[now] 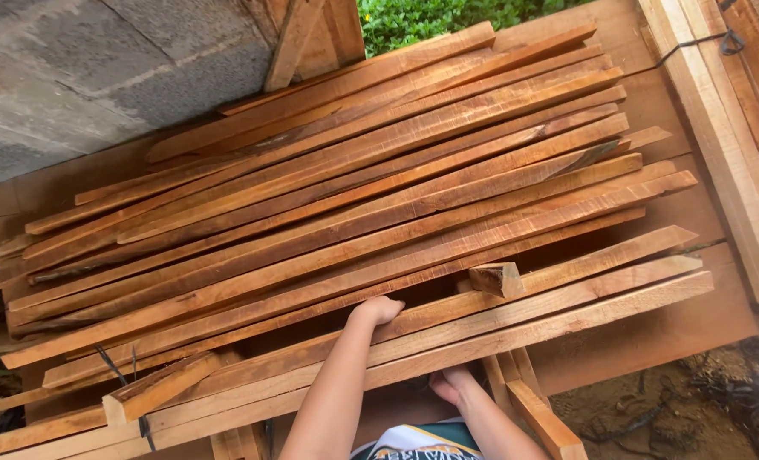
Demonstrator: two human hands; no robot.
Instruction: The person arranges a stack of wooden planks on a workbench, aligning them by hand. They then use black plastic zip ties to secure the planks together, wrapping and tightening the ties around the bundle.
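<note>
Head cam: my left hand (379,308) is curled over a long slat (447,315) in the pile; right hand (453,383) grips the near slat (516,334) from below; next I'd guess a steady two-handed lift.

Wall: rough grey concrete block wall (81,68) at upper left.
Ground: bare brown soil with scattered debris (652,417) at lower right.
Greenery: leafy green plants (430,19) beyond the top edge.
Light: soft daylight outdoors.

The person's arms are bare to the frame edge; a white shirt (422,443) with green, yellow and black trim shows below
</note>
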